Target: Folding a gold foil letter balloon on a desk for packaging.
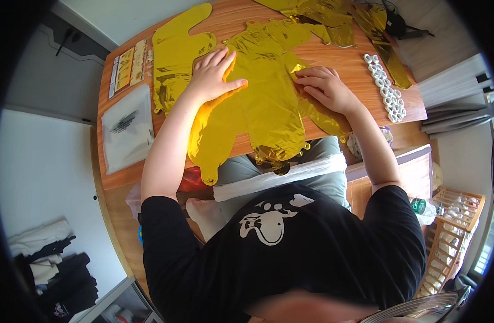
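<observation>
Flat, uninflated gold foil balloons (271,102) lie overlapped in front of me, their lower ends hanging past the table's near edge. My left hand (212,78) rests flat on the foil at the left of the pile, fingers spread and thumb out. Beneath it, the foil has an orange sheen. On the right side of the pile, my right hand (325,89) has its fingers bent together on a raised fold of a foil balloon; its thumb is mostly hidden. Another gold foil balloon (174,54) lies flat, left of my left hand.
On the wooden table (354,89) are white rings (384,89) at right, a stack of clear plastic bags (129,126) and printed cards (129,70) at left. More gold foil (333,21) covers the far right. A white roll (282,177) lies across my lap.
</observation>
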